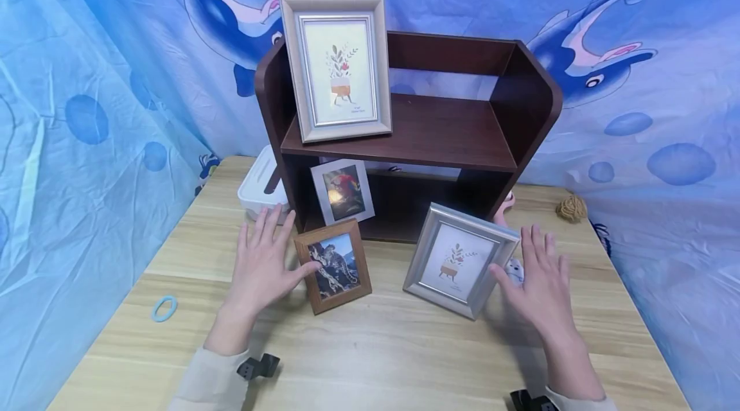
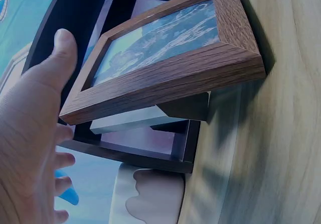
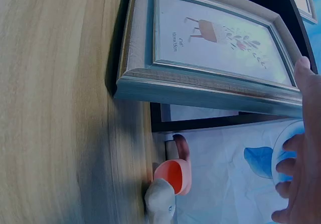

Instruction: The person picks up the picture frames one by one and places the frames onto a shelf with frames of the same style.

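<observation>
A brown wooden photo frame (image 1: 366, 270) with a big-cat picture leans upright on the table, before the shelf's left part. Beside it my left hand (image 1: 260, 266) is spread, its thumb overlapping the frame's left edge; in the left wrist view that hand (image 2: 30, 118) appears just off the wooden frame (image 2: 170, 86). A silver photo frame (image 1: 459, 263) with a plant print stands tilted on the right. My right hand (image 1: 537, 282) is spread beside it, thumb over its right edge; whether it touches, I cannot tell. Neither hand grips anything.
A dark brown two-tier shelf (image 1: 445, 128) stands behind. It holds a large champagne frame (image 1: 341, 131) on top and a white parrot-picture frame (image 1: 364, 189) below. Around lie a white box (image 1: 260, 186), blue ring (image 1: 164, 309), twine ball (image 1: 572, 208) and pink object (image 3: 183, 171).
</observation>
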`<control>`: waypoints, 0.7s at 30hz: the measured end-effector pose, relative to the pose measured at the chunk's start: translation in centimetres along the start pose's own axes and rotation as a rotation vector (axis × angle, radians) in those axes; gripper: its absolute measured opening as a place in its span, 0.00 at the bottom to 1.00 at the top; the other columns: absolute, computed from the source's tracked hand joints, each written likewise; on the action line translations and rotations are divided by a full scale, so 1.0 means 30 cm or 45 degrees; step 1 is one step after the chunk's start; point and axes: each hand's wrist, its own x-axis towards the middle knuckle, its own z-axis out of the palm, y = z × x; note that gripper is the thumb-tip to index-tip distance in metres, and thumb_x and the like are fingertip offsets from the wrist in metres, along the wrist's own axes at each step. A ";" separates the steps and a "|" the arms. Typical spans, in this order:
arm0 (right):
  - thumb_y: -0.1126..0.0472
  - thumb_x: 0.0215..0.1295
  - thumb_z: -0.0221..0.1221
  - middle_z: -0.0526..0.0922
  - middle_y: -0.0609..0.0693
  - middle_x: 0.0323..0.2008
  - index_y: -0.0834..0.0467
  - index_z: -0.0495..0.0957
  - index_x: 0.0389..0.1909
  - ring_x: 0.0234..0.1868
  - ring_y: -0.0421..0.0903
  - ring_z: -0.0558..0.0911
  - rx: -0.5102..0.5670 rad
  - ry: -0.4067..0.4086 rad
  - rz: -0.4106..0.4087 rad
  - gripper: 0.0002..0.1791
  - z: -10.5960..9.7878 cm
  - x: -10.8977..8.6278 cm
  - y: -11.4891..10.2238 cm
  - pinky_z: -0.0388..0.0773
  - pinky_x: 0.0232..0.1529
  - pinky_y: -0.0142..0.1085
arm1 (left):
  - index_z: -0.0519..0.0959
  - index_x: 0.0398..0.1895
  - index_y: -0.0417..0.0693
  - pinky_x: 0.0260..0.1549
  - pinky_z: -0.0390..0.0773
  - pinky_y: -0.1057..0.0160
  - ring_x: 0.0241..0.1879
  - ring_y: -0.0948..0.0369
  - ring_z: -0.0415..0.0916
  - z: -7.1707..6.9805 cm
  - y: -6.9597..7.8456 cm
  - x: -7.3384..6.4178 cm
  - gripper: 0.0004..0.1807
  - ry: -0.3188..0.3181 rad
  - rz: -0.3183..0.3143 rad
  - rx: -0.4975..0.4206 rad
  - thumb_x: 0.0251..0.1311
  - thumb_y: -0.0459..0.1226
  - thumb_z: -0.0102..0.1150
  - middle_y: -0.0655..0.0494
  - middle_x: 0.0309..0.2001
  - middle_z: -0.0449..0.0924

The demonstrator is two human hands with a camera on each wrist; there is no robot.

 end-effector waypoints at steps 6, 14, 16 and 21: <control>0.48 0.67 0.64 0.69 0.67 0.70 0.59 0.55 0.79 0.66 0.69 0.71 0.240 0.159 -0.019 0.45 -0.009 0.010 0.001 0.66 0.62 0.65 | 0.69 0.72 0.44 0.66 0.57 0.30 0.68 0.40 0.63 -0.018 -0.004 0.024 0.52 0.313 0.036 -0.284 0.58 0.74 0.49 0.40 0.68 0.70; 0.68 0.61 0.67 0.84 0.67 0.52 0.64 0.66 0.71 0.50 0.31 0.80 0.509 0.384 -0.126 0.37 0.001 0.027 0.029 0.65 0.55 0.13 | 0.80 0.57 0.36 0.56 0.72 0.43 0.54 0.43 0.77 0.016 -0.029 0.086 0.23 0.576 -0.110 -0.727 0.75 0.47 0.51 0.38 0.53 0.82; 0.69 0.61 0.66 0.84 0.67 0.50 0.67 0.68 0.69 0.49 0.21 0.76 0.547 0.379 -0.131 0.35 0.006 0.028 0.035 0.66 0.55 0.13 | 0.79 0.57 0.36 0.57 0.73 0.47 0.53 0.45 0.77 0.031 -0.043 0.099 0.18 0.565 -0.187 -0.791 0.73 0.40 0.55 0.39 0.53 0.82; 0.69 0.64 0.64 0.84 0.67 0.48 0.69 0.70 0.67 0.47 0.23 0.77 0.623 0.327 -0.103 0.30 0.023 0.022 0.048 0.69 0.54 0.14 | 0.79 0.58 0.34 0.54 0.76 0.62 0.52 0.47 0.80 0.056 -0.074 0.120 0.18 0.569 -0.269 -0.881 0.72 0.38 0.58 0.39 0.54 0.82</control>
